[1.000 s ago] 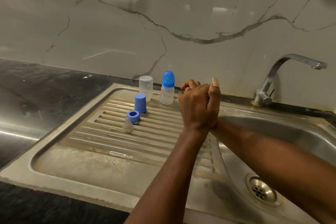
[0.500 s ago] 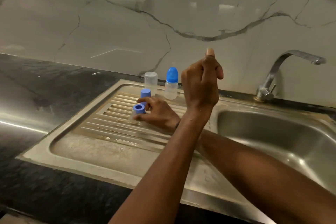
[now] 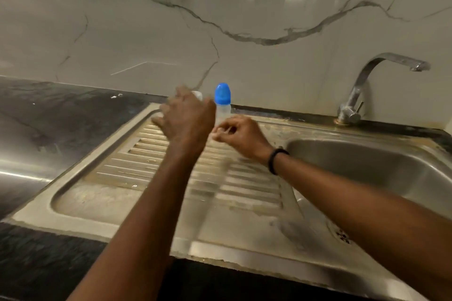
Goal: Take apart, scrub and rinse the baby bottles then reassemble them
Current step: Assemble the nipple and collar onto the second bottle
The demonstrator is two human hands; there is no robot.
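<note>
Clear bottle (image 3: 223, 112) upright, blue cap (image 3: 222, 93) on.

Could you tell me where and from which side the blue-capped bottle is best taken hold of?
Take the blue-capped bottle by its clear body below the cap, from the right: it stands upright, and the left hand crowds its left side.
</note>
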